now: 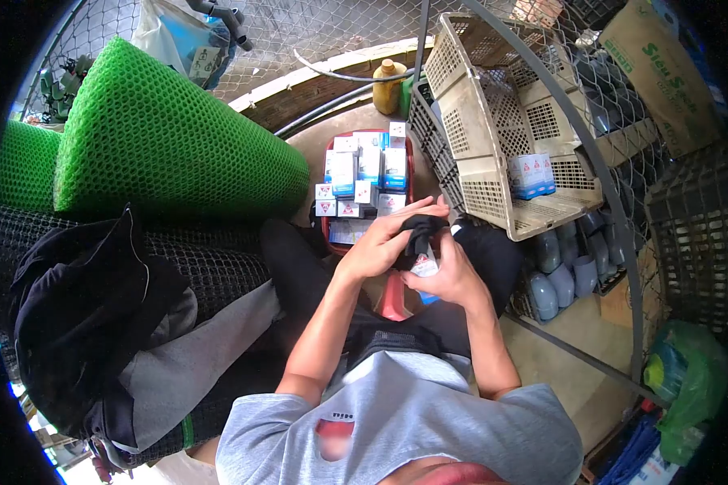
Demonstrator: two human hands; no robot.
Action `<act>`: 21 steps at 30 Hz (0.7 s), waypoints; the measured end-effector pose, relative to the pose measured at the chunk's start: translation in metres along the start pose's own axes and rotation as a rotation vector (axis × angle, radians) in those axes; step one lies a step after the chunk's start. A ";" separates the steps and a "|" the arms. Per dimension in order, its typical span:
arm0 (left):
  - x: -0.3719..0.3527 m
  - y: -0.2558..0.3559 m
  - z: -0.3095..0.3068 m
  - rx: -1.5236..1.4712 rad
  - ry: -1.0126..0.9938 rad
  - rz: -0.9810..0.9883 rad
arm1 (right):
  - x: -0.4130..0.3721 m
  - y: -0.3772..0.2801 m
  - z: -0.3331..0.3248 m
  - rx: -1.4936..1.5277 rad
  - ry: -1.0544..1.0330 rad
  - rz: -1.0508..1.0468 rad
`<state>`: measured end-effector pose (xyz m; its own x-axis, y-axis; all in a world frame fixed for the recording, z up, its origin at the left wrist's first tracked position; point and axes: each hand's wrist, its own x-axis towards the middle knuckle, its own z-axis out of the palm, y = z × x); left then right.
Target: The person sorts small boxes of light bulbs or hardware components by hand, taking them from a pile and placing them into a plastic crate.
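My left hand (378, 246) presses a bunched black cloth (421, 234) with its thumb, the fingers stretched over the top of it. Below the cloth, my right hand (453, 279) grips a small white box (424, 264) with a red mark, partly covered by the cloth and fingers. The two hands are close together above my lap. Just beyond them stands a red basket (328, 226) loaded with several white and blue small boxes (369, 162), some upright and some lying with their ends toward me.
A beige plastic crate (481, 182) at the right holds a few white and blue boxes (532, 175). Green mesh rolls (178, 133) and a dark jacket (81, 315) lie at the left. A yellow jug (388, 87) stands behind the basket. Grey pipe fittings (562, 283) sit under the crate.
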<state>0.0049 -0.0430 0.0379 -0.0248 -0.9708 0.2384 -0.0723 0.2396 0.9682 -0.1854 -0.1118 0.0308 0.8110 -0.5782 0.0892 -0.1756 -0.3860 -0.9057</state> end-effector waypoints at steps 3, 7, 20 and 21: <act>0.004 0.007 0.004 0.018 0.008 0.020 | 0.000 -0.011 -0.001 0.003 -0.004 0.044; 0.004 0.005 0.006 -0.121 0.099 -0.055 | 0.000 -0.008 -0.001 -0.033 0.070 -0.083; -0.013 -0.014 0.109 -0.047 0.466 -0.021 | 0.014 -0.002 -0.001 0.796 0.866 0.053; -0.016 -0.008 0.110 -0.004 0.383 -0.018 | 0.018 0.002 -0.009 0.865 0.874 0.118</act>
<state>-0.1033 -0.0283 0.0174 0.3512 -0.9071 0.2321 -0.0652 0.2236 0.9725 -0.1768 -0.1295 0.0340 0.1118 -0.9916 -0.0655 0.4741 0.1111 -0.8734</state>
